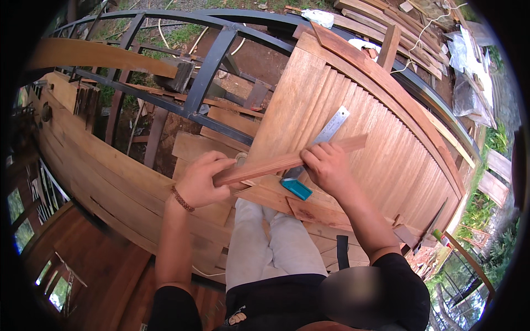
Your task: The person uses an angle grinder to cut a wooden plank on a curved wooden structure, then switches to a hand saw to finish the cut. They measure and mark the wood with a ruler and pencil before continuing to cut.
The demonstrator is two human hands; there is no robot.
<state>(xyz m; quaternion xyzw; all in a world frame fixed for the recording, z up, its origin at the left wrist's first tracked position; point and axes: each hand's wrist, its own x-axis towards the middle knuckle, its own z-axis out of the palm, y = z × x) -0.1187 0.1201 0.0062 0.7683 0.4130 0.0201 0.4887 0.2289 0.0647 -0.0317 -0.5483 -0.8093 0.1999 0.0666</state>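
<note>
A reddish-brown wooden strip spans the space between my hands, tilted up toward the right. My left hand is closed on its left end, with the thumb below and the fingers above. Farther along, my right hand grips the strip, whose right end sticks out past the fingers. Beneath the strip lies a try square with a teal handle and a steel blade; my right hand partly covers its middle, so I cannot tell whether the hand touches it. Under these is a slatted wooden panel with a curved far edge.
A dark metal frame runs along the far left. Long planks lie at the left, and stacked lumber is at the far right beside clear plastic sheeting. A handsaw rests near the panel's right edge.
</note>
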